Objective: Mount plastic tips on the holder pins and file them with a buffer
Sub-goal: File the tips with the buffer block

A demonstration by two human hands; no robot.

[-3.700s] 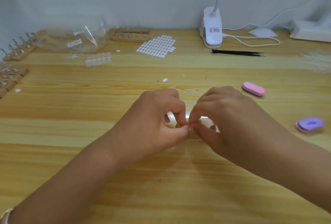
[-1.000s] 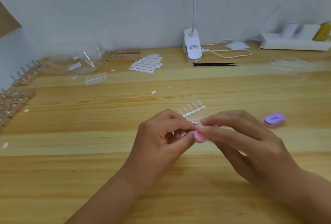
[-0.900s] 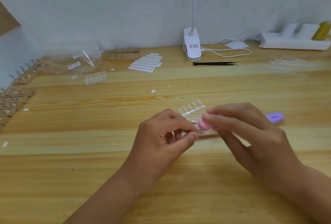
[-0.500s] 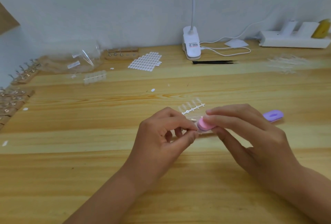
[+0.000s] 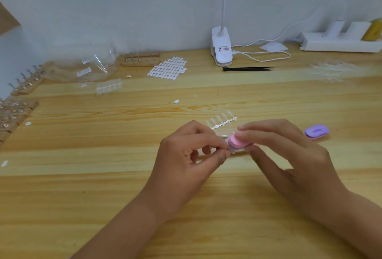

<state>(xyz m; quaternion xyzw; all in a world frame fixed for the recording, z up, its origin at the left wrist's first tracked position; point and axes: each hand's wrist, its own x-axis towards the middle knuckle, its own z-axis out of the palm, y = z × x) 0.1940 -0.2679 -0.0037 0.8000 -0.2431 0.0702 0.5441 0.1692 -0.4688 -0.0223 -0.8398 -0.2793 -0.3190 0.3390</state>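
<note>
Gone from its spot on the tabletop point(image 5: 186, 207) near the purple buffer point(image 5: 316, 131), the pink buffer point(image 5: 237, 142) now sits in the right hand point(image 5: 289, 155), pinched between the thumb below and the fingers laid along its top. Over the last half second it has shifted only slightly against the work, which reads as a filing stroke. The left hand point(image 5: 186, 155) pinches a clear tip point(image 5: 232, 150) between thumb and forefinger, the other fingers curled under; the buffer's near end touches that tip. Whether the tip sits on a holder pin I cannot tell, as the fingers cover it.

My judgement is that the task is at an early stage: one tip is being filed. Just behind the hands lies a strip of tips point(image 5: 222, 121), joined on their runner and not mounted. More clear tips point(image 5: 334, 70) are heaped far right, and a pack of tips point(image 5: 108, 87) lies far left. Wooden holders point(image 5: 24, 82) with upright pins line the left edge; whether any carries a tip is too small to tell. So most mounting and filing appears left.
</note>
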